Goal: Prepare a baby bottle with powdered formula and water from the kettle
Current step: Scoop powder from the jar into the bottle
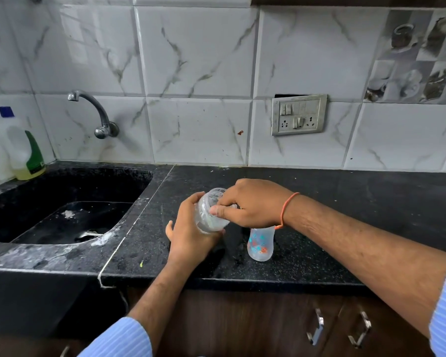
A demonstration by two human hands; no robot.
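Note:
The clear baby bottle body (260, 244), printed with blue and red shapes, stands upright and uncapped on the black counter (319, 228). Above and to its left, my left hand (191, 235) holds a clear plastic cap (211, 212) tilted toward the sink. My right hand (252, 204) pinches the cap's near rim with thumb and fingers; what sits inside the cap is hidden by my fingers. An orange thread is tied on my right wrist. No kettle or formula tin is in view.
A black sink (70, 215) with a wall tap (98, 114) lies to the left. A bottle of yellow-green liquid (23, 148) stands in the back left corner. A switch socket plate (299, 114) is on the tiled wall. Drawer handles (317, 328) are below the counter edge.

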